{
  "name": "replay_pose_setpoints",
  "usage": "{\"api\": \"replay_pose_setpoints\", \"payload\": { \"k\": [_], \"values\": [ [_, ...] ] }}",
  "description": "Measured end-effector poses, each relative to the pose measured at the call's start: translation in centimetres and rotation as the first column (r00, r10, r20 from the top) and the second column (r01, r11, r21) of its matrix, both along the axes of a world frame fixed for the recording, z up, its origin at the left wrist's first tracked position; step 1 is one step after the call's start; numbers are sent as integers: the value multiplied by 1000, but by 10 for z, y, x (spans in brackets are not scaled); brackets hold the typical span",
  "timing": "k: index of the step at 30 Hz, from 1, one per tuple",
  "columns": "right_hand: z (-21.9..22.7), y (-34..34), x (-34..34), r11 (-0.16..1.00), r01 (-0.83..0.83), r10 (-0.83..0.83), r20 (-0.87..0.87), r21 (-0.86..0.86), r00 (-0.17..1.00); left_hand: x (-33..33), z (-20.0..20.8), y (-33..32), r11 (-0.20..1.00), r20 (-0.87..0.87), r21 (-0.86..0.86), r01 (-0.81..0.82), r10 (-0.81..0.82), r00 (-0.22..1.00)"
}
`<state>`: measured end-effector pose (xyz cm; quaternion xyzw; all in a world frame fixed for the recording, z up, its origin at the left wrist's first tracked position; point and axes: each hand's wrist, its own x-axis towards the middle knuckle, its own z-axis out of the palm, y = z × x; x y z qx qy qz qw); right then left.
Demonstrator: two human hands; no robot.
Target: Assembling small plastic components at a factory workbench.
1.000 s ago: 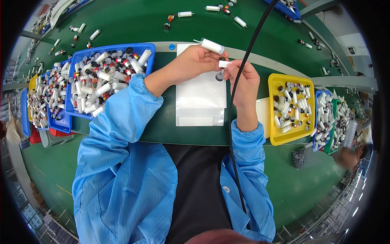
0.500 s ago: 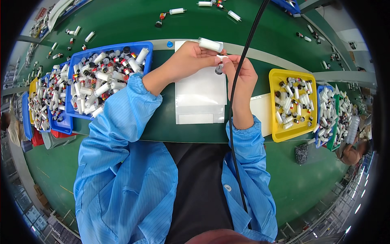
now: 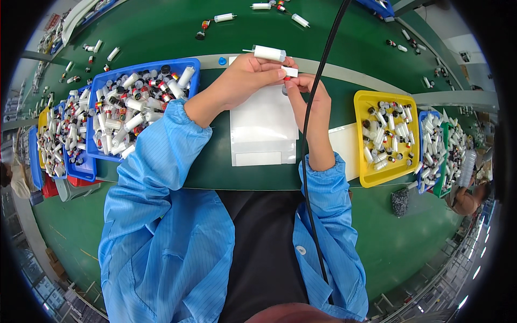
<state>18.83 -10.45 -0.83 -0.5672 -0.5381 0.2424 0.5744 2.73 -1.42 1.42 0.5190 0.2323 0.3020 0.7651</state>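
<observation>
My left hand is closed above the top of the clear plastic sheet. Across its fingers lies a white cylinder with a thin stem at its left end. Between its thumb and fingertips shows a small white rectangular piece. My right hand meets it from the right, thumb and fingers closed on a small red-banded part just below the white piece. A greyish round end of that part hangs by the right thumb. The fingers partly hide how these pieces join.
A blue bin heaped with white cylinders and small capped parts stands left. To the right is a yellow tray of similar pieces. The clear sheet lies between. A black cable hangs before my right hand. Loose pieces lie on the far green surface.
The small white piece has turned and now shows its flat face at my left fingertips. The red band has come into sight below it. Both hands have shifted slightly left.
</observation>
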Motion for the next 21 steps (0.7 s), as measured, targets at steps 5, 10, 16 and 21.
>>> {"api": "replay_pose_setpoints", "payload": {
  "k": [5,10,16,21],
  "values": [
    [5,-1,-4,999,12,-14,52,41,999,0,2,0,999,-20,-37,10,-11,1000],
    [2,-1,-4,997,24,-29,65,78,997,0,3,-3,999,-22,-40,29,-29,999],
    [2,-1,-6,985,70,-95,158,156,983,3,3,-6,999,14,-38,-3,3,1000],
    [2,1,-10,982,94,-113,112,164,987,2,2,-6,998,-1,-61,-15,15,1000]
  ]
}}
